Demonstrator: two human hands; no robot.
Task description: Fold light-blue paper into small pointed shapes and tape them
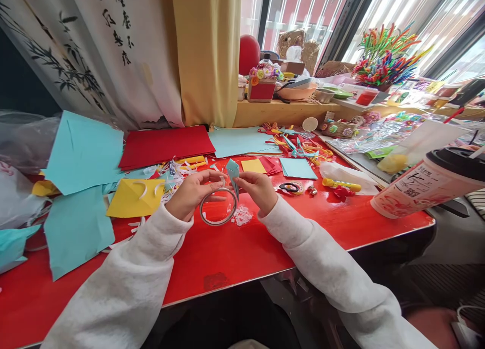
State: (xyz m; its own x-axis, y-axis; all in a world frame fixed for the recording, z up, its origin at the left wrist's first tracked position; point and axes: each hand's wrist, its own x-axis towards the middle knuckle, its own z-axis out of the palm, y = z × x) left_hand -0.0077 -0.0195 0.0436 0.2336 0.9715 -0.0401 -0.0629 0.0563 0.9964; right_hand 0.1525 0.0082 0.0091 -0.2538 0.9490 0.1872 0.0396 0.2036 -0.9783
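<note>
My left hand [202,187] is closed on a thin roll of tape [205,218], which hangs as a ring below the fingers. Pinched in my right hand [259,188] is a small folded light-blue paper piece [232,168], its narrow end pointing down. Both hands are close together over the red table [227,258], with the tape roll's edge right beside the folded paper. Behind them lie a stack of yellow square paper [253,166] and a stack of light-blue square paper [298,168]. White paper scraps [242,215] lie beneath the hands.
Large light-blue sheets [81,154] and a yellow sheet [134,197] lie on the left. A dark red paper stack [166,146] is at the back. On the right are a yellow glue stick [342,185] and a tilted drink cup [428,180]. Paper strips [299,144] are heaped behind.
</note>
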